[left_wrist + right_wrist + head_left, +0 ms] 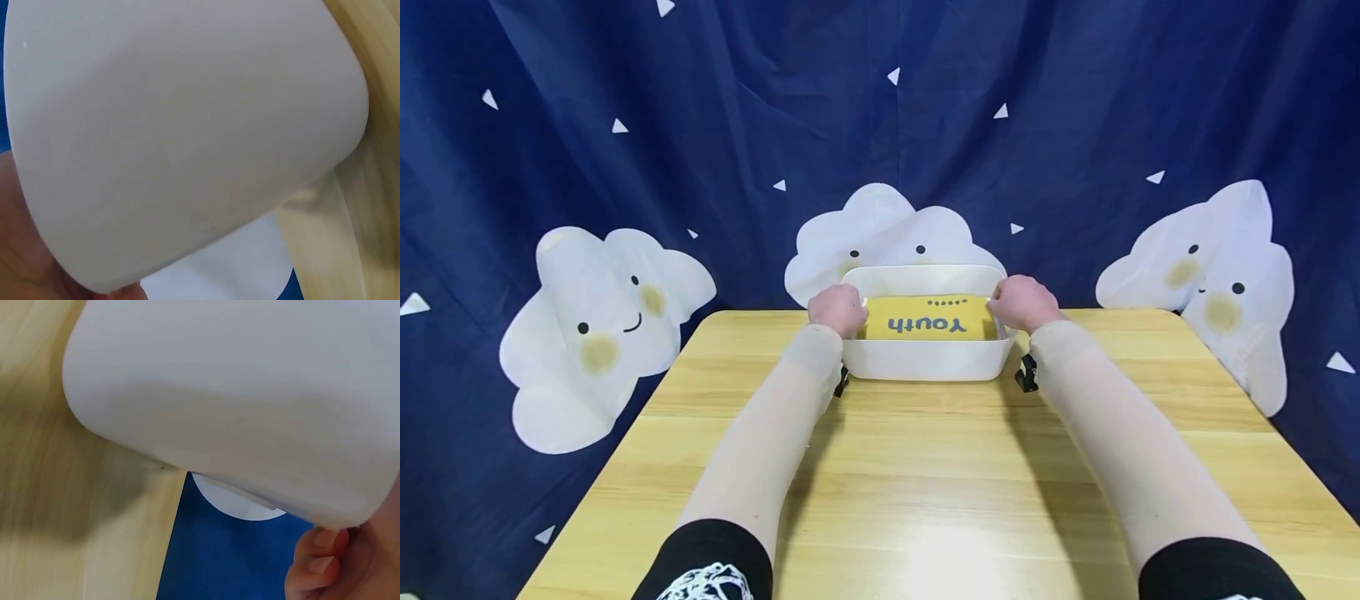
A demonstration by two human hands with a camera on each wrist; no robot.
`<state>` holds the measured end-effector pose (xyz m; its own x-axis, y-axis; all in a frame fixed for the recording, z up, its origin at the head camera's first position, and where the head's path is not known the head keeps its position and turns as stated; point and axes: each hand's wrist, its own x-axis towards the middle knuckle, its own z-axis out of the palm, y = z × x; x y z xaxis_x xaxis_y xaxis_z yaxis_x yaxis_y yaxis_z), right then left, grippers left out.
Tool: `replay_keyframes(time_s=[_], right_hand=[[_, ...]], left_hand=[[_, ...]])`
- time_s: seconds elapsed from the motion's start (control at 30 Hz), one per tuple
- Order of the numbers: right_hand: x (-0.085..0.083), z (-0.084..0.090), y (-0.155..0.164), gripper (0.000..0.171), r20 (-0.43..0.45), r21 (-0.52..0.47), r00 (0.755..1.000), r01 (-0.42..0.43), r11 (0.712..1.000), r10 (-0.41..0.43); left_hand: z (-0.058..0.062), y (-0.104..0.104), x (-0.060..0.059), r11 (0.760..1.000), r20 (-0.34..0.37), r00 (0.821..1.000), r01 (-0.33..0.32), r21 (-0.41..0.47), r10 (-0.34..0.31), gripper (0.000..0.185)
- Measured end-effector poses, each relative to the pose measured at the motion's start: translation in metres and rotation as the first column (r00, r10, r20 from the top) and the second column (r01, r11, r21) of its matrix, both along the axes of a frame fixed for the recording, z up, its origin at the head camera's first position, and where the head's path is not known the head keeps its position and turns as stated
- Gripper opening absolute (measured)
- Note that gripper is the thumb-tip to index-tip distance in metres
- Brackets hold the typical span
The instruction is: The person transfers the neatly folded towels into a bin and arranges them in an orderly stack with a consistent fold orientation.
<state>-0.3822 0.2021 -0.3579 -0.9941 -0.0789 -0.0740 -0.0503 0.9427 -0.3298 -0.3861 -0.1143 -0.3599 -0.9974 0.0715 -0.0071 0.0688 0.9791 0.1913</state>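
Note:
A white plastic bin (925,360) stands near the far edge of the table, its open top facing up. Inside lies a flat yellow item (917,308) with the blue word "Youth" upside down from here. My left hand (837,310) grips the bin's left rim, and my right hand (1025,302) grips the right rim. In the left wrist view, the bin's smooth side wall (187,137) hides most of that hand. Two curled fingertips (322,565) show under the rim in the right wrist view.
The light wooden table (917,467) has rounded far corners. Right behind it hangs a dark blue curtain (737,100) printed with white clouds and small triangles. A black wrist-strap piece (1027,373) sits under my right wrist.

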Motion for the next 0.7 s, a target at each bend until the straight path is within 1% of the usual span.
replay_keyframes(time_s=[0.13, 0.23, 0.33, 0.47, 0.57, 0.7], right_hand=[[0.002, -0.002, 0.002, 0.030, -0.012, -0.024, 1.000, -0.020, 1.000, 0.020], [0.003, -0.003, 0.003, 0.033, -0.016, -0.057, 0.999, -0.035, 0.998, 0.034], [0.007, -0.003, 0.004, 0.036, -0.019, -0.081, 0.999, -0.050, 0.995, 0.049], [0.010, -0.004, 0.006, 0.040, -0.028, -0.102, 0.997, -0.069, 0.992, 0.066], [0.012, -0.005, 0.007, 0.042, -0.046, -0.117, 0.996, -0.085, 0.989, 0.080], [0.016, -0.006, 0.009, 0.044, -0.090, -0.120, 0.990, -0.115, 0.986, 0.104]], left_hand=[[-0.002, -0.005, -0.002, 0.998, 0.005, 1.000, 0.016, 0.066, -0.017, 0.024], [-0.004, -0.009, -0.002, 0.992, 0.005, 0.999, 0.031, 0.123, -0.032, 0.022], [-0.007, -0.012, -0.001, 0.983, -0.032, 0.998, 0.052, 0.174, -0.047, 0.022], [-0.010, -0.017, 0.001, 0.970, -0.088, 0.994, 0.086, 0.229, -0.067, 0.032], [-0.010, -0.021, 0.004, 0.963, -0.116, 0.991, 0.100, 0.252, -0.072, 0.037], [-0.009, -0.027, 0.012, 0.966, -0.151, 0.986, 0.099, 0.237, -0.063, 0.044]])
